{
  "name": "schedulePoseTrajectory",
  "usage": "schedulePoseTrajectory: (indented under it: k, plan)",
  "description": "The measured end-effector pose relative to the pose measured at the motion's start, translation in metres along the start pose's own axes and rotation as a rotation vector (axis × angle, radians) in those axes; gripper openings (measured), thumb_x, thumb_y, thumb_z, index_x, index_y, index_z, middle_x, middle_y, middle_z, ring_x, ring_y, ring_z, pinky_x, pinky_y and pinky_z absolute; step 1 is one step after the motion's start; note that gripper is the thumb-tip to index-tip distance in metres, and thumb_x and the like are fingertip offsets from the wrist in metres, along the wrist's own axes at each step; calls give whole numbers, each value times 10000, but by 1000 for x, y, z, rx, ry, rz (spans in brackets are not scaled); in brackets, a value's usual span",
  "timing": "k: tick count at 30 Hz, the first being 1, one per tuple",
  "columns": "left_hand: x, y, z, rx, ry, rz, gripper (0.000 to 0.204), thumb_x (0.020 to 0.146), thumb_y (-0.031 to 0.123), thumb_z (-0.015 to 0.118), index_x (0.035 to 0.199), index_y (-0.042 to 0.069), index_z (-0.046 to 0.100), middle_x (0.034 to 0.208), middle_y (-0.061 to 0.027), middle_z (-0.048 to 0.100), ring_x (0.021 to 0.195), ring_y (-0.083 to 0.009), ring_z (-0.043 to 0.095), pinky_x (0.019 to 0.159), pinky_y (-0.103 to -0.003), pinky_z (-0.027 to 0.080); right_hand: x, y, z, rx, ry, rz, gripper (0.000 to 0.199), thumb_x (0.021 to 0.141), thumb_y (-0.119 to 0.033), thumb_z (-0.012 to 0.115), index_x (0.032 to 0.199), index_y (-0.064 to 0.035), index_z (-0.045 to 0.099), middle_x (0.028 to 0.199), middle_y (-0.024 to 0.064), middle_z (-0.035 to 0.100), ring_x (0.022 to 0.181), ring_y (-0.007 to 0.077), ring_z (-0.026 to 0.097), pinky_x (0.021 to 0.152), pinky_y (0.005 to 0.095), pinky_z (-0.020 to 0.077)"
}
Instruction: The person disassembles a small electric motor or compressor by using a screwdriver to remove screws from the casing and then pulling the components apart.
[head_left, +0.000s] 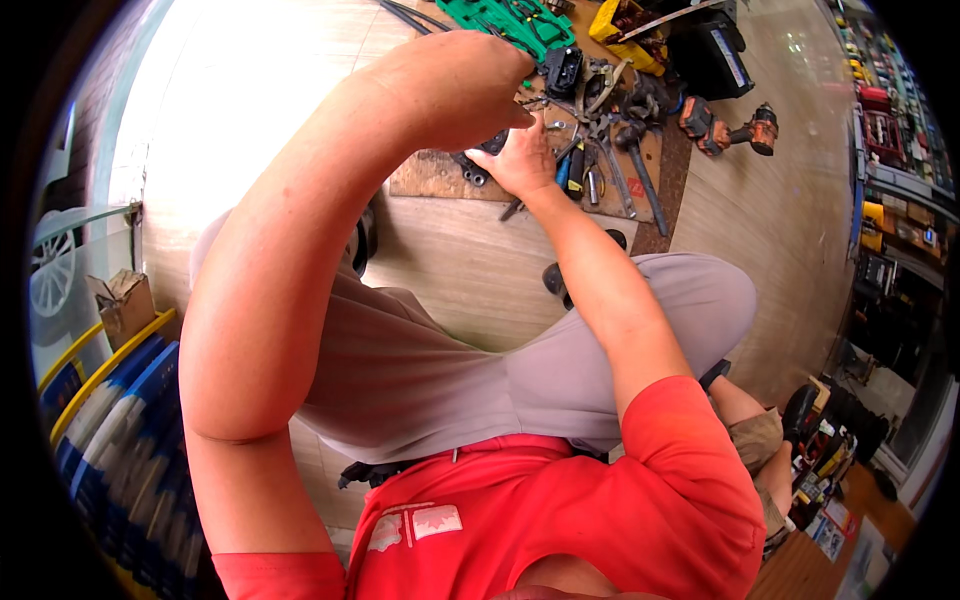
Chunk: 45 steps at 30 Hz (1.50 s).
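My left hand (450,88) is raised in front of me with its fingers curled; its back faces the camera and hides whatever is inside. Just beyond it, my right hand (522,160) reaches forward and grips a small black part (491,144) held between both hands. Both hands hover over a brown cardboard sheet (430,175) on the wooden floor. I wear a red shirt and grey trousers, with my knees spread below the hands.
Pliers, wrenches and a hammer (640,165) lie scattered on the cardboard. An orange-and-black cordless drill (725,130), a green tool case (510,20) and a yellow box (622,20) lie farther off. A rack of blue rolls (110,430) stands at left, and another person's limb (750,425) shows at lower right.
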<state>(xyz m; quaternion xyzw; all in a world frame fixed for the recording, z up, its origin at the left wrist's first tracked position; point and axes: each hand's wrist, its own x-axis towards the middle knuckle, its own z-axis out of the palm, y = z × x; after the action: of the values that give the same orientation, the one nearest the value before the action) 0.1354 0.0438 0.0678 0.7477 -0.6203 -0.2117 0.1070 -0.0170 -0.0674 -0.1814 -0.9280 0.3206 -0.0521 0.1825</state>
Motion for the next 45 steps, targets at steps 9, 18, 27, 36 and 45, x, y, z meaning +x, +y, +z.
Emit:
schedulePoseTrajectory:
  k: [9, 18, 27, 36, 45]
  plan:
    - [5, 5, 0, 8, -115, -44, 445, 914, 276, 710, 1284, 36, 650, 1094, -192, 721, 1035, -388, 678, 902, -467, 540, -4, -1, 7, -4, -2, 62, 978, 664, -552, 886, 1332, 13, 449, 1258, 212, 492, 1146, 402, 580, 956, 479, 506]
    - [4, 9, 3, -14, -77, 10, 323, 923, 272, 696, 1111, 10, 691, 996, -190, 724, 1005, -376, 687, 869, -470, 541, -5, 4, 7, -10, -18, -3, 929, 677, -483, 904, 1386, -69, 469, 1287, 222, 488, 1168, 420, 577, 985, 487, 497]
    - [2, 14, -1, -44, -106, 4, 305, 941, 280, 690, 1063, 0, 698, 931, -177, 732, 937, -359, 711, 819, -473, 556, 2, -8, 10, -68, -28, 104, 800, 715, -587, 838, 1308, -109, 590, 1267, 221, 525, 1152, 413, 604, 970, 489, 514]
    - [-1, 12, -2, -50, -72, -6, 233, 908, 208, 697, 1029, 9, 706, 943, -177, 727, 935, -355, 711, 798, -466, 560, 5, 11, 5, -31, 48, -164, 769, 707, -578, 838, 1294, -133, 618, 1242, 218, 586, 1147, 408, 600, 933, 493, 539]
    - [4, 18, -4, -62, -103, -45, 190, 829, 167, 715, 985, 78, 774, 949, -118, 748, 907, -313, 720, 771, -432, 569, 3, -15, -4, -174, 123, -82, 603, 860, -529, 684, 1317, -141, 615, 1238, 206, 661, 1219, 399, 574, 958, 489, 534]
